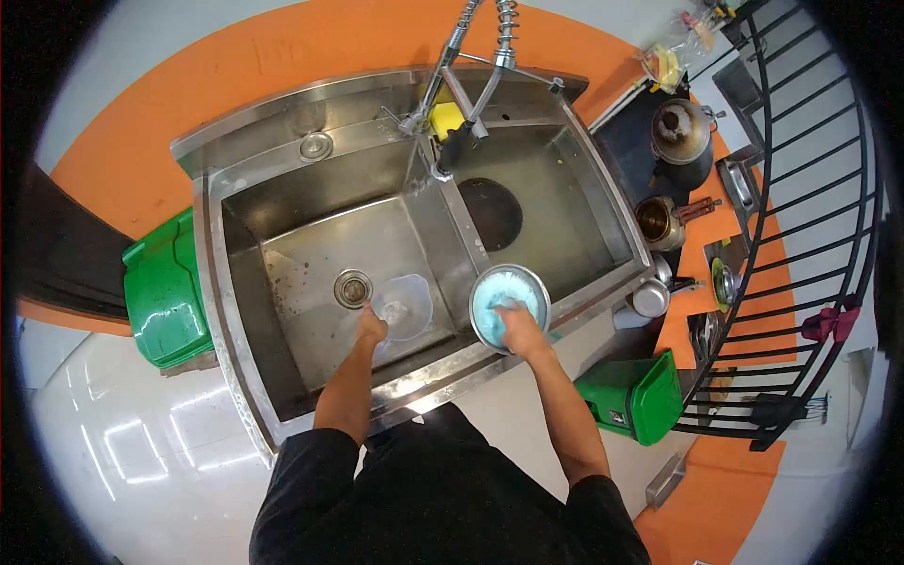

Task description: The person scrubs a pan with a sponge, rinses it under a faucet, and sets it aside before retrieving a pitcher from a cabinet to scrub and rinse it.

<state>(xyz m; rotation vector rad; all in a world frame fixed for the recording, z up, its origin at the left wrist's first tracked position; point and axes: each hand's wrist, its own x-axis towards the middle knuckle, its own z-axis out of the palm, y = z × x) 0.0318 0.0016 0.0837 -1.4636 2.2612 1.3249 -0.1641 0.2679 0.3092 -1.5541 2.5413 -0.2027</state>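
My left hand [374, 325] is down in the left sink basin [311, 254], closed on the rim of a clear plastic container [410, 306]. The container lies low in the basin beside the drain [353, 289]. A round metal bowl [480, 339] with turquoise contents rests on the divider near the sink's front edge. Inside that bowl is my right hand [518, 328], fingers pressed together and pointing down into the turquoise stuff. Whatever those fingers hold, if anything, is hidden.
Murky water fills the right basin [565, 217], with a dark round object [492, 215] in it. A spring faucet [457, 85] and yellow sponge [446, 120] stand behind. Green bins [169, 292] flank the sink. Pots [680, 132] and a black railing [767, 188] are at right.
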